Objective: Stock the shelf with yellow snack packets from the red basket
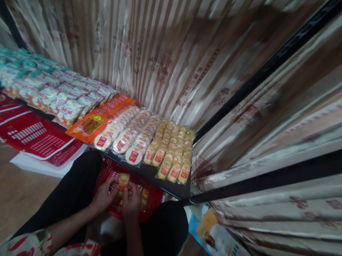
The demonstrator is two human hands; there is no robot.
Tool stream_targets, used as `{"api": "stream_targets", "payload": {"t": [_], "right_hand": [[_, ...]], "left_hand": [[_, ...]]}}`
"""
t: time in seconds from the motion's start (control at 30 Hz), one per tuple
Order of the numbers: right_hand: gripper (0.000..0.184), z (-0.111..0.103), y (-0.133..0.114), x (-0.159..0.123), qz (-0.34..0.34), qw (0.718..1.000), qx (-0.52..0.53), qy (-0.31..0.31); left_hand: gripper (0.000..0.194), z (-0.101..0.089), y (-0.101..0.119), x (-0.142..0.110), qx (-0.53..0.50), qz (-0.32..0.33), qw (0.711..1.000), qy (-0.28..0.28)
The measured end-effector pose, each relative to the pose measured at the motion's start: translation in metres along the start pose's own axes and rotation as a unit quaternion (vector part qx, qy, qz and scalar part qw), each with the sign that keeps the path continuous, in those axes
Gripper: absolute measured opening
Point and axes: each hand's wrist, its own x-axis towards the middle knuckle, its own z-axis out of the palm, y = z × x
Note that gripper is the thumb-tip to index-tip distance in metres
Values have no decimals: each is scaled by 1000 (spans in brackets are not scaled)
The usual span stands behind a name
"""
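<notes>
My left hand (104, 196) and my right hand (132, 201) are down inside a red plastic basket (151, 199) between my knees. Both hands close their fingers round small yellow snack packets (124, 180) with red labels, held between them. More such packets lie in the basket. Just beyond it is a low black shelf (152, 173) with rows of the same yellow packets (172, 151), white round snack packs (127, 134) and orange packs (95, 122).
Further left the shelf holds white and teal snack bags (36, 88). Red baskets (34, 136) lie on the wooden floor at left. Striped shiny curtain fabric (176, 44) hangs behind and to the right. A printed paper (221, 243) lies on the floor at right.
</notes>
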Motion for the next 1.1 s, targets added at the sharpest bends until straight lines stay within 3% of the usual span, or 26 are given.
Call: {"api": "stream_targets", "payload": {"t": [0.23,0.57,0.8,1.1], "right_hand": [[23,-4,-13,-1,-17,1000,-18,4],[25,-4,-13,-1,-122,985,-25,123],[28,-12,-22,4,-101,980,15,169],[32,-32,-37,21,-102,973,28,204]], "left_hand": [[11,-4,12,-5,12,31,999,23],[20,-2,30,-8,53,129,990,31],[18,7,53,0,56,209,975,39],[17,26,83,16,30,213,976,18]]}}
